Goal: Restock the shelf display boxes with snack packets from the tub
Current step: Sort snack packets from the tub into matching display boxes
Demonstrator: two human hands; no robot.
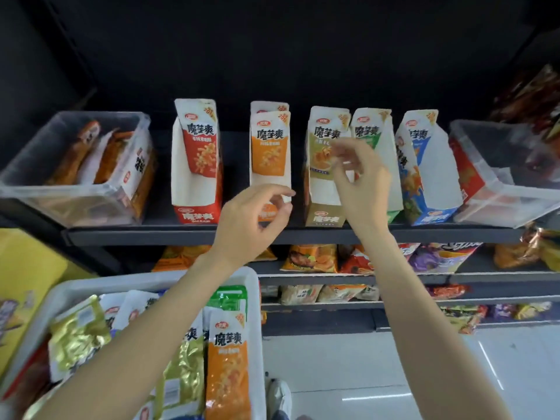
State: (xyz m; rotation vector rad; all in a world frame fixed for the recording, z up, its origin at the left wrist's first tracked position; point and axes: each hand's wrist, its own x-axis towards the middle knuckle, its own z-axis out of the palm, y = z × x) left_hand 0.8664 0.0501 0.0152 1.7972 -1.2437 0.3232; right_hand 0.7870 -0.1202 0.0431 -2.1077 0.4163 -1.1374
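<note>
In the head view, the few packets stand loosely in the olive display box [325,189], so a careless touch may tip them. The right hand [360,183] is blurred; I cannot tell its grasp. The left hand [253,221] hangs loosely curled, empty. The tub [75,294] with packets sits lower left.

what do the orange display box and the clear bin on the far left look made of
Orange display box: likely printed paperboard, since its cut white inner panels stand flat and matte. Clear bin: seemingly transparent rigid plastic, since the packets inside show through its glossy walls.
</note>
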